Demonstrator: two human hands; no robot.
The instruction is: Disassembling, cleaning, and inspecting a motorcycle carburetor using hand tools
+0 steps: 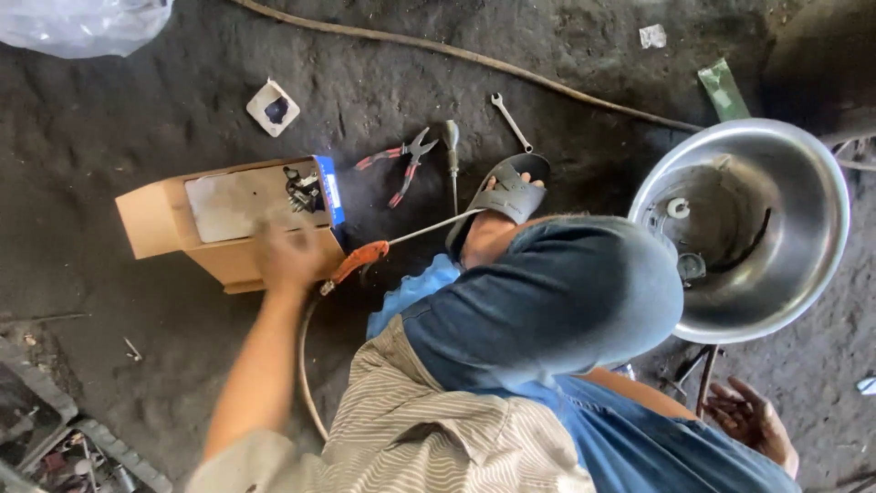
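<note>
My left hand (288, 259) is blurred by motion over the near edge of an open cardboard box (164, 224). I cannot tell whether it holds anything. A dark metal part (302, 188) lies in the box by its blue flap. An orange-handled screwdriver (361, 258) lies just right of this hand, its shaft pointing toward my sandalled foot (507, 195). My right hand (752, 420) rests low at the right, greasy, palm up, fingers apart and empty. My bent knee in jeans (566, 301) fills the middle.
A shiny metal bowl-shaped shell (803, 210) stands at the right. Red-handled pliers (401, 166), a second screwdriver (451, 146) and a small wrench (511, 121) lie on the dark dirt floor. A hose (438, 47) crosses the top; a small white box (273, 108) lies at upper left.
</note>
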